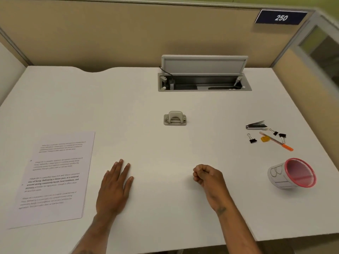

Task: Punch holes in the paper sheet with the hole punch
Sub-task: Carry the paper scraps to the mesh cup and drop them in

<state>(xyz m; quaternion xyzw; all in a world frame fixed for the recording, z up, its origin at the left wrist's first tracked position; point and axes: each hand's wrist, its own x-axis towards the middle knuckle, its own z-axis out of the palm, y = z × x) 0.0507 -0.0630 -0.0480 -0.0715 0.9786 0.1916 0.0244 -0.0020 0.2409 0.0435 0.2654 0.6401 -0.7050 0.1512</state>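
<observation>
A printed paper sheet (pixel 53 178) lies flat on the white desk (pixel 165 147) at the near left. A small grey hole punch (pixel 175 118) stands in the middle of the desk, well beyond both hands. My left hand (pixel 114 187) rests palm down on the desk, fingers spread, just right of the sheet and not touching it. My right hand (pixel 207 177) is curled into a loose fist on the desk, below and right of the punch. Neither hand holds anything.
An open cable hatch (pixel 203 74) sits at the back. At the right lie a nail clipper (pixel 255 124), black binder clips (pixel 252 139), an orange pen (pixel 277 142) and a small orange piece (pixel 265 138). A pink mesh cup (pixel 293 174) lies on its side.
</observation>
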